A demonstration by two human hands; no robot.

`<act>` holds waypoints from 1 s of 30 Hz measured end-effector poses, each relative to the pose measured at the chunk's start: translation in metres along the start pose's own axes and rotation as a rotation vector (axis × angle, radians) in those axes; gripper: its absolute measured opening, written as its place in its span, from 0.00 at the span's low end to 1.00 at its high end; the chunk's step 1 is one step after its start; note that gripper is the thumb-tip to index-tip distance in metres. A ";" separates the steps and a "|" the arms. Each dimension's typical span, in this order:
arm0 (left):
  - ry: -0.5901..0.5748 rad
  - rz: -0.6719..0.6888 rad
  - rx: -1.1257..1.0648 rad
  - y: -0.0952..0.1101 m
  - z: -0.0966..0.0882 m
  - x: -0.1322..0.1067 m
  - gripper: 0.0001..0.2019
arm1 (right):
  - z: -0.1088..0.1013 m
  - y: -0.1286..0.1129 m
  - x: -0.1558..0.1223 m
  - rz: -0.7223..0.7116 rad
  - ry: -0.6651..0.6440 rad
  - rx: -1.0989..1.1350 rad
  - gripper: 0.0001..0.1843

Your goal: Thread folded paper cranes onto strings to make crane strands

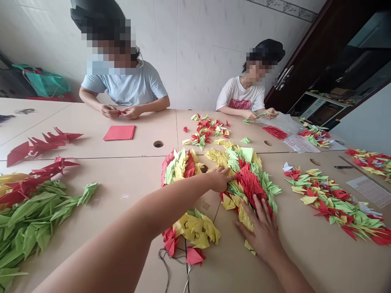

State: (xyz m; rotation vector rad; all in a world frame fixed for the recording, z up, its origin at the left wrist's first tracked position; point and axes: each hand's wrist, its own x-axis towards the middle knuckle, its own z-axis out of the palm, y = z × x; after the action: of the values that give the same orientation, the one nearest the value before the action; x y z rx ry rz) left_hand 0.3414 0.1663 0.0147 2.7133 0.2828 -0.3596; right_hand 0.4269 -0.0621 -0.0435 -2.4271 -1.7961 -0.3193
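Observation:
In the middle of the table lies a thick bundle of folded paper cranes point(249, 181) in red, yellow and light green. My left hand point(221, 179) reaches across to the bundle's left side, its fingers apart and touching the paper; part of the fingers is hard to make out. Flat on the near right end of the bundle, my right hand point(261, 228) rests with its fingers spread. Under my left forearm runs a curved string of cranes, with yellow ones point(195, 230) near me. A red crane point(195, 255) lies at its near end beside thin dark cord point(165, 260).
Green cranes point(39, 219) and large red cranes point(45, 142) lie at left. A red paper stack point(119, 132) is farther back. Another mixed crane strand point(339, 203) lies at right. Two people point(128, 87) point(244, 95) sit opposite, handling paper pieces.

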 end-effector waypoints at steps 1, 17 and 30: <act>-0.003 -0.003 0.011 -0.001 -0.002 0.005 0.39 | 0.001 0.002 0.007 0.011 -0.012 0.000 0.32; 0.165 0.006 0.099 -0.050 -0.033 0.076 0.41 | 0.017 0.030 0.107 0.123 -0.156 0.009 0.34; 0.420 -0.224 0.200 -0.069 -0.066 0.069 0.35 | 0.027 0.043 0.161 0.179 -0.215 0.062 0.35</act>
State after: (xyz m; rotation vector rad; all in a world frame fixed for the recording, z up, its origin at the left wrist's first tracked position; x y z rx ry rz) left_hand 0.4036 0.2648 0.0302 2.9417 0.7051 0.1381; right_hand 0.5152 0.0806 -0.0311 -2.6395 -1.6181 0.0132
